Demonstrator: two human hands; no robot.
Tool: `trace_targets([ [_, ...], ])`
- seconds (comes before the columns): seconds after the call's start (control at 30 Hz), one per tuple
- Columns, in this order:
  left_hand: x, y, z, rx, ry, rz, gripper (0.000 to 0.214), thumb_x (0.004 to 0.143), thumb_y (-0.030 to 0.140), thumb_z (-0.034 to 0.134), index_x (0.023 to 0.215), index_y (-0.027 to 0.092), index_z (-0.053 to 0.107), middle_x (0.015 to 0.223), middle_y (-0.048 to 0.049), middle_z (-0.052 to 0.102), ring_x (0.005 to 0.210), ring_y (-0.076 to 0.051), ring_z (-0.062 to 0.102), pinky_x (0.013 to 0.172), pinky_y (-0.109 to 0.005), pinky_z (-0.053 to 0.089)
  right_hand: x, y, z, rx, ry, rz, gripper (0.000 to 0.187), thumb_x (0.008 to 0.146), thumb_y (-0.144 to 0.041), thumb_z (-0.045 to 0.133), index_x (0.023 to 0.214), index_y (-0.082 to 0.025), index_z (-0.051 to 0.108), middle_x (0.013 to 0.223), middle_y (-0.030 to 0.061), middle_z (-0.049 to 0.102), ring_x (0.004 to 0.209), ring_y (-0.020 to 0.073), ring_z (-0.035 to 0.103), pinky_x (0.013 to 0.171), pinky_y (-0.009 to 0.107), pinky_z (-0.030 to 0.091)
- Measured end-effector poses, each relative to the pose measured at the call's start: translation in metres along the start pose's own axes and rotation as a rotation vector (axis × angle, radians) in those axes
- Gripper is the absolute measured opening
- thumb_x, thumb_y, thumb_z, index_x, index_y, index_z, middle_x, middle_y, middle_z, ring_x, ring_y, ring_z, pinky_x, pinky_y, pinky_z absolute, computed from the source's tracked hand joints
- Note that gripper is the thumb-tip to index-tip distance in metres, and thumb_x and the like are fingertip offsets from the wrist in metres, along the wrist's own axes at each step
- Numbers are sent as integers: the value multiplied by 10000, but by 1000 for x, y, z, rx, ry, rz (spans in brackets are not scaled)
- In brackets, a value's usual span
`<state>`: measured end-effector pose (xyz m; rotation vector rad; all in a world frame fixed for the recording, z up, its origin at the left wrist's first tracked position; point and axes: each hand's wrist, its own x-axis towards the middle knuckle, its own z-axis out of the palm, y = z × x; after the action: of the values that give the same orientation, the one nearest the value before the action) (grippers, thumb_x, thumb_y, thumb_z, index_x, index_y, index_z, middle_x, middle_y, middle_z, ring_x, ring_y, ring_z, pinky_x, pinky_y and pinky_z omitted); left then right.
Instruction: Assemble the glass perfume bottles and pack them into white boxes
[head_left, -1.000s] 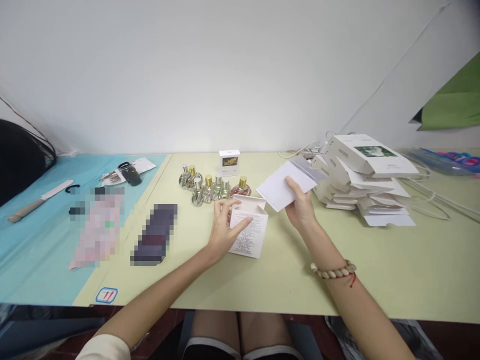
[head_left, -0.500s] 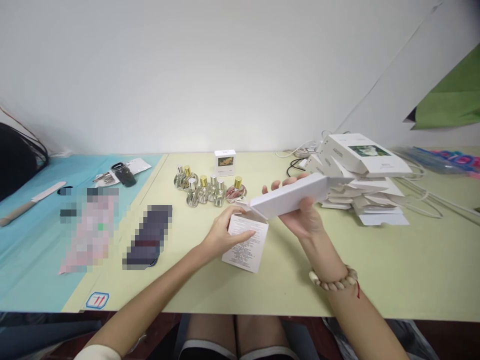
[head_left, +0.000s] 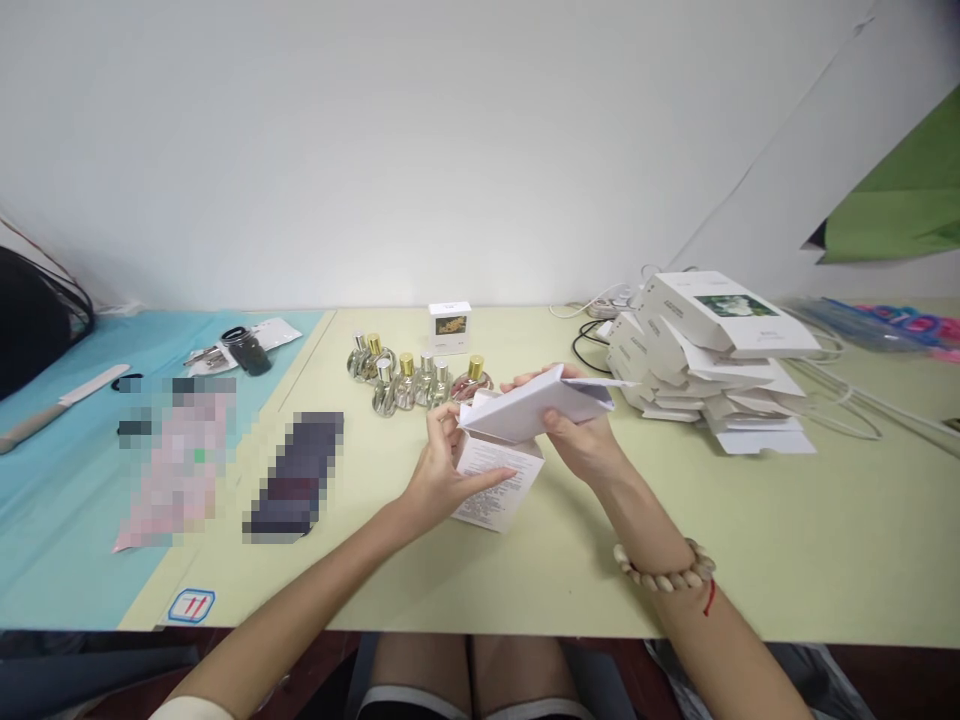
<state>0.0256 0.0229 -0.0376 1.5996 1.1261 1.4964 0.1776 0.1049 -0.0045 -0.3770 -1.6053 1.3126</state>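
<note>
My left hand (head_left: 436, 474) grips a white carton (head_left: 489, 500) covered in small print on the side facing me, its top open. Between the fingers and thumb of my right hand (head_left: 589, 440) is a plain white folded card insert (head_left: 521, 408), tilted, with loose flaps at its right end. Its lower left end lies over the carton's open top; whether it reaches inside, I cannot tell. Just beyond my left hand stand several small glass perfume bottles (head_left: 406, 385) with gold and silver caps. Behind them a closed white box (head_left: 450, 330) with a picture stands upright.
To the right lies a pile of flattened white cartons (head_left: 705, 340), with white cables (head_left: 847, 400) beside it. On the left are a blurred dark flat object (head_left: 296, 475), a knife (head_left: 67, 400) and a dark jar (head_left: 246, 350) on blue cloth (head_left: 60, 520).
My right hand has brought the card insert left and down, closer to the carton's open top. The carton has tilted a little in my left hand.
</note>
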Motion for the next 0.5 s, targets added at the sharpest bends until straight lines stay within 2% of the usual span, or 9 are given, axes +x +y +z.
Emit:
trace_targets([
  [0.1, -1, -7, -1, 115, 63, 109, 682, 654, 323, 715, 1112, 226, 220, 1128, -104, 470, 1007, -187, 545, 754, -295, 495, -2, -1, 6, 54, -32, -61, 343, 745, -427, 625, 996, -294, 431, 1033, 27, 620, 1043, 219, 567, 893, 438, 467],
  [0.2, 0, -12, -1, 182, 95, 170, 692, 656, 335, 712, 1124, 216, 217, 1079, -95, 478, 961, -171, 558, 723, -276, 497, -1, -2, 6, 9, -74, -119, 318, 758, -413, 612, 984, -293, 424, 968, 15, 625, 995, 209, 587, 907, 445, 457],
  [0.37, 2, -19, -5, 333, 237, 342, 647, 663, 347, 707, 1105, 212, 256, 1050, -79, 461, 887, -135, 568, 676, -245, 491, 1, -10, -1, -218, -33, -111, 489, 733, -365, 648, 1138, -288, 385, 940, 40, 605, 901, 205, 606, 768, 377, 515],
  [0.5, 4, -22, -7, 477, 258, 477, 643, 652, 358, 714, 1108, 203, 288, 1023, -69, 473, 894, -137, 557, 658, -236, 476, 0, -13, 4, -331, -24, -121, 593, 727, -323, 661, 1227, -267, 347, 924, 45, 592, 860, 188, 599, 729, 336, 517],
])
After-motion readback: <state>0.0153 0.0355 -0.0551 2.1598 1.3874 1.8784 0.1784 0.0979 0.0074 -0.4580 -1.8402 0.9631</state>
